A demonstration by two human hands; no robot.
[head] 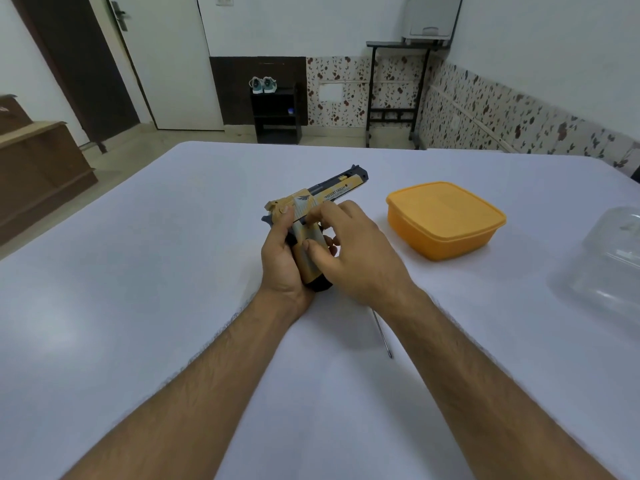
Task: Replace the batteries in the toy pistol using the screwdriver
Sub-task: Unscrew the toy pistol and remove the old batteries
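Note:
A yellow and dark grey toy pistol [329,192] is held above the middle of the white table [138,289], barrel pointing away and to the right. My left hand [282,261] grips its handle from the left, thumb up near the hammer. My right hand [349,251] touches the right side of the pistol, fingertips on the frame and thumb on the grip panel. The thin metal shaft of a screwdriver [382,336] lies on the table under my right forearm; its handle is hidden by the arm.
An orange lidded plastic box [445,220] sits on the table to the right of the pistol. A clear plastic container [609,261] stands at the table's right edge. Beyond the table are a black shelf [277,112] with shoes and a black stand.

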